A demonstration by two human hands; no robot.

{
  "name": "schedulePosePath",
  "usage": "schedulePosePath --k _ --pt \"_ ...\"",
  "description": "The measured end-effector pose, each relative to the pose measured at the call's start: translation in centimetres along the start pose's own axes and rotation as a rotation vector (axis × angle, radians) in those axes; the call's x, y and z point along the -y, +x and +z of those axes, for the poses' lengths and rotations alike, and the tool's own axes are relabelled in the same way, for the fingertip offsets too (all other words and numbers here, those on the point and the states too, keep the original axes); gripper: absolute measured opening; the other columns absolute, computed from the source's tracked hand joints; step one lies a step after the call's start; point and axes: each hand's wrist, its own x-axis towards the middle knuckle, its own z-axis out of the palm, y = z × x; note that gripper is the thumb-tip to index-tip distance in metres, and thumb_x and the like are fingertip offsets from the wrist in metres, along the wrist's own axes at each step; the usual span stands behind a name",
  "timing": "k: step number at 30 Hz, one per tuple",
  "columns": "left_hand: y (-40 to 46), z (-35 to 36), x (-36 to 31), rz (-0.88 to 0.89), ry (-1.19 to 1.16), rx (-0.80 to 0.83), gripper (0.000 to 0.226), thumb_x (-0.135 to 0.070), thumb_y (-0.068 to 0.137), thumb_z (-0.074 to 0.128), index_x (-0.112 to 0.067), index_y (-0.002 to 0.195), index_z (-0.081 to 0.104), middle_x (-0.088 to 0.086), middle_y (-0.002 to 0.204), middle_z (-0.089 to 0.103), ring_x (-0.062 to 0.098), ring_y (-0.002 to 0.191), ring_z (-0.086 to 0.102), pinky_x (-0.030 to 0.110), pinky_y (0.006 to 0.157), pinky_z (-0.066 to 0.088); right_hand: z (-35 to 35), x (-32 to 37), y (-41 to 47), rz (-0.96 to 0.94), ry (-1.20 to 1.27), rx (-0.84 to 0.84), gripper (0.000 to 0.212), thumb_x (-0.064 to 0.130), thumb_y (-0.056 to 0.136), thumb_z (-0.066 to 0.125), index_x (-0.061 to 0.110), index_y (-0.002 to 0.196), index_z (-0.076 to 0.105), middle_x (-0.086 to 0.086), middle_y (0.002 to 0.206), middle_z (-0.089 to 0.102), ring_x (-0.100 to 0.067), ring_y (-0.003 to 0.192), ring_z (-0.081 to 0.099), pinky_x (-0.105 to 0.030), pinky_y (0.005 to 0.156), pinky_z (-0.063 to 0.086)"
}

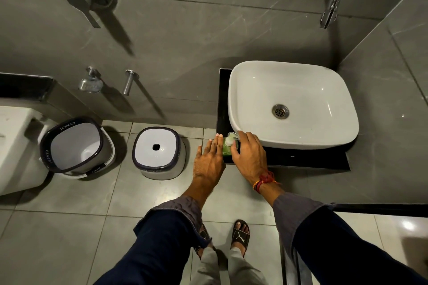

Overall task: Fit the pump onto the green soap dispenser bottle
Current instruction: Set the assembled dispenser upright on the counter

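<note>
The green soap dispenser bottle [227, 149] stands on the front left corner of the black counter [301, 161], beside the white basin. Its clear pump [232, 137] sits on top of the bottle, nozzle pointing toward the basin. My right hand [250, 155] curls around the bottle's right side, fingers near the pump. My left hand [209, 157] lies flat against the bottle's left side with its fingers straight and together. Both hands hide most of the bottle.
A white basin [294, 104] fills most of the counter, with a wall tap [330, 7] above it. On the floor to the left stand a white stool [157, 152] and a bucket [74, 146]. A toilet [14, 146] is at the far left.
</note>
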Motion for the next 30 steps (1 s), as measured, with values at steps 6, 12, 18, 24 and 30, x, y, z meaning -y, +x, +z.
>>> schedulePosePath --k 6,12,18,24,30 --pt "0.2 0.0 0.1 0.004 0.021 0.019 0.088 -0.031 0.102 0.054 -0.015 0.160 -0.011 0.006 0.170 -0.003 0.028 0.157 0.006 0.052 0.125 0.009 0.4 0.3 -0.6 0.063 0.045 0.008 0.031 0.030 0.099 0.052 0.005 0.098 0.069 -0.014 0.095 0.069 -0.026 0.090 0.065 -0.035 0.078 0.054" --pt "0.1 0.0 0.1 0.015 0.058 0.037 0.086 -0.042 0.104 0.050 -0.014 0.160 -0.010 0.006 0.170 -0.005 0.028 0.157 0.004 0.052 0.124 0.010 0.6 0.7 -0.5 0.042 0.012 -0.002 0.034 0.035 0.098 0.053 0.006 0.096 0.070 -0.012 0.090 0.070 -0.025 0.085 0.066 -0.035 0.072 0.058" --pt "-0.1 -0.3 0.2 0.034 0.073 0.042 0.088 -0.042 0.103 0.050 -0.014 0.159 -0.012 0.007 0.170 -0.005 0.028 0.157 0.005 0.051 0.125 0.011 1.5 -0.6 -1.1 0.080 0.063 0.027 0.034 0.043 0.093 0.057 0.015 0.110 0.067 -0.006 0.098 0.068 -0.022 0.089 0.067 -0.034 0.072 0.059" --pt "-0.4 -0.6 -0.1 0.022 0.112 -0.006 0.085 -0.023 0.102 0.051 -0.008 0.159 -0.011 0.021 0.142 0.053 0.035 0.126 0.055 0.047 0.113 0.039 2.9 -2.1 -1.4 0.286 0.442 0.245 0.055 0.016 0.091 0.067 0.007 0.141 0.046 -0.018 0.109 0.074 -0.029 0.102 0.072 -0.039 0.090 0.058" --pt "0.4 -1.4 0.1 0.019 0.056 0.059 0.084 -0.009 0.103 0.048 -0.014 0.158 -0.015 0.020 0.119 0.064 0.035 0.094 0.068 0.048 0.081 0.058 4.2 -1.5 -0.9 0.349 0.479 0.224 0.032 0.012 0.092 0.061 0.008 0.124 0.061 -0.013 0.087 0.075 -0.027 0.081 0.071 -0.031 0.074 0.057"
